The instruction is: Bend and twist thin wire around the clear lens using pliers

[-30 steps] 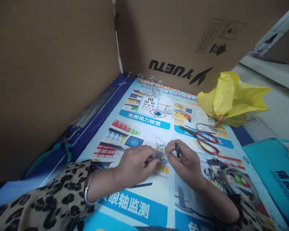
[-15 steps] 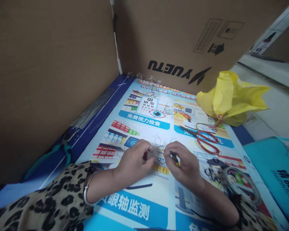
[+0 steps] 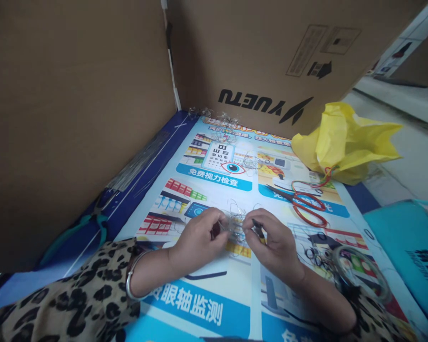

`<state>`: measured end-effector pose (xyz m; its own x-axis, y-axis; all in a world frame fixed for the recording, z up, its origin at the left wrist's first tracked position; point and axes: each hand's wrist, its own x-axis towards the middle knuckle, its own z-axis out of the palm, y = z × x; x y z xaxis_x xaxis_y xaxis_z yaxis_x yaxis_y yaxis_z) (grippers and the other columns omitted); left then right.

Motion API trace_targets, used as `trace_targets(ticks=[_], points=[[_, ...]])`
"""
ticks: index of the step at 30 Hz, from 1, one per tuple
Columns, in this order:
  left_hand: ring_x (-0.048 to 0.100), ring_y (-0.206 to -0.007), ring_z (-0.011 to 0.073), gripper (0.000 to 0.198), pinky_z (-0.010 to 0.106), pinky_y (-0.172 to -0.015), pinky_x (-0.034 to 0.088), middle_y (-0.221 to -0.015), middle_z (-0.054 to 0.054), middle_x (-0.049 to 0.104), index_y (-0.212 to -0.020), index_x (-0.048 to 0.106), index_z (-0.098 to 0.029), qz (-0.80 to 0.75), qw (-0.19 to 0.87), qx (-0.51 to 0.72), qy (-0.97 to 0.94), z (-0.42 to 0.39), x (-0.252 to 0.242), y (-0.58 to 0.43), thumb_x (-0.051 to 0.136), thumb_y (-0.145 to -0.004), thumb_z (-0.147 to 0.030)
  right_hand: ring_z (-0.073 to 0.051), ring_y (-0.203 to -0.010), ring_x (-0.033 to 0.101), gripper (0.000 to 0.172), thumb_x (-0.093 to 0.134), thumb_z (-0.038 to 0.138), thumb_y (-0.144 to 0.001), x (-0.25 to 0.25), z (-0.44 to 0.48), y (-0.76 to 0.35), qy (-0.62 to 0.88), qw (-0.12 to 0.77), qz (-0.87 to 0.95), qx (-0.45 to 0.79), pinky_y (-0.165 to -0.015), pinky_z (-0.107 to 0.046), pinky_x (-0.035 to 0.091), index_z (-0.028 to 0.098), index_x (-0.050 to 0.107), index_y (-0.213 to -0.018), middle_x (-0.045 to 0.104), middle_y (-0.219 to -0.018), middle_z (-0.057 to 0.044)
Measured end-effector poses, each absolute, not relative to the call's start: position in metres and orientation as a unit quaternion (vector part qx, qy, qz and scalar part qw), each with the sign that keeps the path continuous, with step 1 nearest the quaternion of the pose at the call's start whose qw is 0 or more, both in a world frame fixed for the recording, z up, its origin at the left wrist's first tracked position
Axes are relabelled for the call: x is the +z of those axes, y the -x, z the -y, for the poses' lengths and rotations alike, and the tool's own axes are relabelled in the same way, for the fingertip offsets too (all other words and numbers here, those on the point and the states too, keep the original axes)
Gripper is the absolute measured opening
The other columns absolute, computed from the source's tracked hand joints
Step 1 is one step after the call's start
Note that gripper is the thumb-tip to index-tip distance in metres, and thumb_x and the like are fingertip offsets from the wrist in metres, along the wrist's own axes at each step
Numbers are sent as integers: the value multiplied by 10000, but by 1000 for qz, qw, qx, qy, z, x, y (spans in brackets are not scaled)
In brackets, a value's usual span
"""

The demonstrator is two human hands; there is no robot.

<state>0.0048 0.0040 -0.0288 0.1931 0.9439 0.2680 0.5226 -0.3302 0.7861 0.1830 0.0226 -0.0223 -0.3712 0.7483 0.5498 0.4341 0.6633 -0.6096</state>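
Note:
Fine silvery wire (image 3: 237, 219), bent into tangled loops, spans the gap between my two hands over the printed poster. My left hand (image 3: 204, 233) is closed, thumb and fingers pinching the wire's left side. Facing it, my right hand (image 3: 273, 240) is closed too, its fingertips at the wire's right side. Tucked in that palm is a small dark-tipped tool with yellow on its handle, likely pliers (image 3: 258, 231); its jaws are partly hidden by my fingers. Red-handled scissors (image 3: 308, 207) lie beyond my right hand, blades pointing left.
Cardboard walls (image 3: 257, 52) enclose the left and back. Teal-handled pliers (image 3: 99, 221) and a bundle of straight wires (image 3: 139, 164) lie at left. A yellow bag (image 3: 342, 142), a turquoise pouch (image 3: 410, 256) and a clear ring-shaped coil (image 3: 385, 285) are at right. Wire pieces (image 3: 228, 118) sit at the back.
Both hands stay nearly in place, with the wire still between them. The whole view shifts very slightly.

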Motion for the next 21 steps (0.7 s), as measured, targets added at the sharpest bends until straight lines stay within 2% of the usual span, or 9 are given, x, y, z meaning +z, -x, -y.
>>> trace_targets(ticks=[8,13,21], points=[[502,-659,106,93,232,-616,405,-723,-12,552,-770,503,-176,-500,289,398,-713,-6,-31,-5,532,-721,-103,-144,-696,554,182,482,46,-705,-23,-23,-182,365,432,804,185,-606,-270,460,205,536,-776,567,-747,-26],[481,-590,90,149,219,-560,394,-670,-37,509,-820,504,-181,-518,331,391,-685,-6,-29,-6,560,-698,-114,-141,-694,548,142,496,68,-720,-24,-22,-182,383,430,796,184,-612,-271,455,199,538,-757,569,-749,-26],[487,-579,87,188,220,-554,406,-660,-46,501,-869,494,-187,-517,366,397,-664,-6,-30,-6,576,-706,-144,-144,-698,550,107,495,106,-752,-25,-23,-182,397,421,794,183,-619,-280,456,204,536,-751,572,-756,-28]])
